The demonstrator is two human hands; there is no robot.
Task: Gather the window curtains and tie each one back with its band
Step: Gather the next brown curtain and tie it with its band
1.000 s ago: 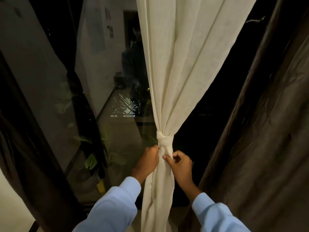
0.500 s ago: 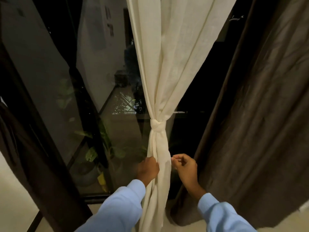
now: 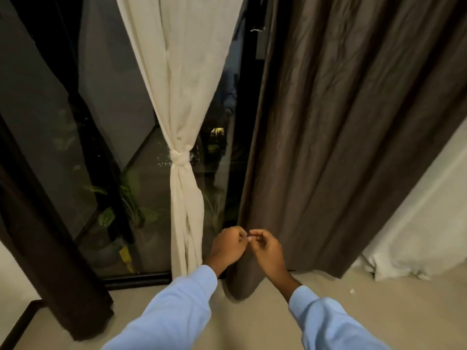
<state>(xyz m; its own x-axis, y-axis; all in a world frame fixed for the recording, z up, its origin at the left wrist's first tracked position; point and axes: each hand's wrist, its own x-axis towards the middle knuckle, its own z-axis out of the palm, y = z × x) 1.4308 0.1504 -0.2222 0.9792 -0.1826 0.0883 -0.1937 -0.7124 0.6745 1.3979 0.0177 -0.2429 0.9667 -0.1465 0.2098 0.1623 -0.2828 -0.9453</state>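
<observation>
Already the cream curtain [image 3: 182, 97], up and left of both hands, is gathered and knotted with its band [image 3: 179, 157]. The left hand [image 3: 228, 245] and right hand [image 3: 266, 248] hang loosely curled, grasping nothing. The brown curtain [image 3: 353, 122] just beyond them hangs loose, untied.

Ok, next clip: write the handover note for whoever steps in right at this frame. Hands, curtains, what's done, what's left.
Left hand and right hand: both loosely curled, fingertips nearly meeting, off the fabric; nothing visibly held.
Cream curtain: gathered and cinched by its tied band, tail hanging to the floor. Done.
Brown curtain, right: hanging loose, no band visible on it. Needs gathering and tying.
Dark curtain, far left: also loose; whether it has a band cannot be told.
The hands hover in front of the brown curtain's lower edge, so that looks like the likely next one.
</observation>
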